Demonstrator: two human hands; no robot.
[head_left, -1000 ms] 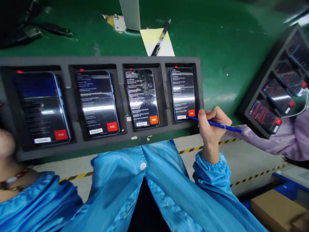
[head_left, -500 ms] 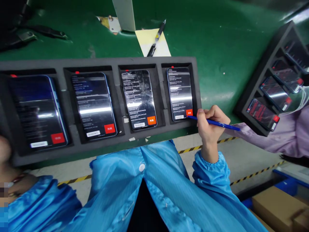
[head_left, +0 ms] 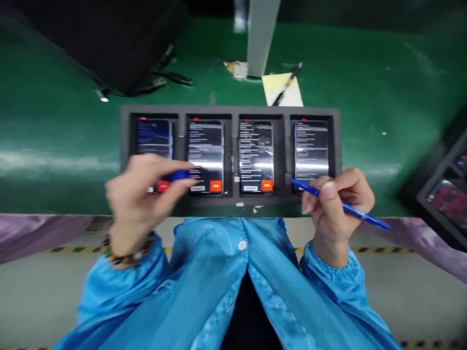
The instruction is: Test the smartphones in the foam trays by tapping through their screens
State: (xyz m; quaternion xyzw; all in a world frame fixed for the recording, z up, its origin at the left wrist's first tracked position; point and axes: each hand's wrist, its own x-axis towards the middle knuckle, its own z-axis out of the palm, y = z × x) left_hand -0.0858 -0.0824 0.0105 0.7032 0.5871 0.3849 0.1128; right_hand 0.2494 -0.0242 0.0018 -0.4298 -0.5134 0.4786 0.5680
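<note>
My right hand (head_left: 337,204) is closed round a slim blue pen (head_left: 346,208), its narrow tip pointing left near the lower edge of the rightmost phone (head_left: 311,150). Between the thumb and fingertips of my left hand (head_left: 144,187) is a small blue piece (head_left: 178,175), too blurred to name for sure. That hand hovers over the tray's left part and partly covers the leftmost phone (head_left: 154,138). Two more phones, the second from left (head_left: 206,155) and the third (head_left: 256,155), lie face up in between. Lit screens show text lines and red or orange boxes at lower right.
The phones lie in a black foam tray (head_left: 235,200) on the green table (head_left: 375,87). Behind it are a yellow notepaper (head_left: 272,85), a black pen (head_left: 286,85), a grey post (head_left: 260,39) and dark cables (head_left: 175,78). Another phone tray (head_left: 423,192) stands at right.
My left hand has come from the left edge to above the tray, pinching the blue piece. My right hand still holds the pen. The view has swung left and levelled.
</note>
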